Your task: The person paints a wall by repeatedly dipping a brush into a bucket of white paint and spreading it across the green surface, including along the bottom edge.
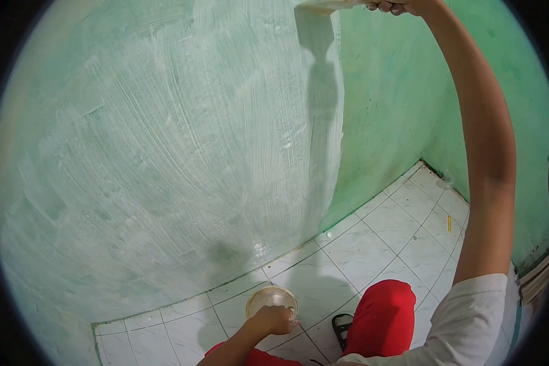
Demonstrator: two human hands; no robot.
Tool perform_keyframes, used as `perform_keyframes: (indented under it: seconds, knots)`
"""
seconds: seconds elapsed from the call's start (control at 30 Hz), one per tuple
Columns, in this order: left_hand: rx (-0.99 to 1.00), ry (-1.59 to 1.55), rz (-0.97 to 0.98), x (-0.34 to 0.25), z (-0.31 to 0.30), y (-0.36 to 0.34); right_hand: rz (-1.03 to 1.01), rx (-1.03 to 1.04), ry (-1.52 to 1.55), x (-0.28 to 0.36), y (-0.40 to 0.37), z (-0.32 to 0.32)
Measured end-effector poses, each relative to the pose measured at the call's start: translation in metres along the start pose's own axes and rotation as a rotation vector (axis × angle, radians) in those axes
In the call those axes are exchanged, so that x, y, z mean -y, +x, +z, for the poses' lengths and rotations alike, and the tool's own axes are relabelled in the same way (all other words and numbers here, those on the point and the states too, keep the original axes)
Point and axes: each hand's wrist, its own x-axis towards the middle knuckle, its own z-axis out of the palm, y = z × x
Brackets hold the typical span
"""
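Note:
At the top edge, my right hand (399,7) is closed round the handle of a wide brush (323,6), whose far end lies against the wall. Streaky white paint (226,122) covers the green wall from the left as far as the brush. My left hand (277,319) is low in the view, its fingers closed on the near rim of a round container (272,296) above the floor tiles. The inside of the container looks pale; its contents are hard to make out.
Bare green wall (384,110) meets a second green wall (524,183) at the right corner. A small yellow strip (449,224) lies on the white tiled floor (409,201). My red-clad knee (387,317) and a dark sandal (343,326) are below.

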Motion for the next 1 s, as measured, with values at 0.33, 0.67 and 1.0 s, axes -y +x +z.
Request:
perform_keyframes:
  seconds: [0.33, 0.67, 1.0]
  knots:
    - [0.047, 0.008, -0.025, 0.0, -0.003, -0.02, -0.336, -0.8, 0.272, -0.055, 0.05, 0.163]
    - [-0.067, 0.053, 0.027, -0.01, -0.001, -0.041, -0.043, -0.475, 0.453, -0.081, -0.078, 0.293]
    - [-0.104, 0.031, 0.14, -0.019, 0.006, -0.041, 0.149, 0.082, 0.15, -0.195, -0.158, 0.358]
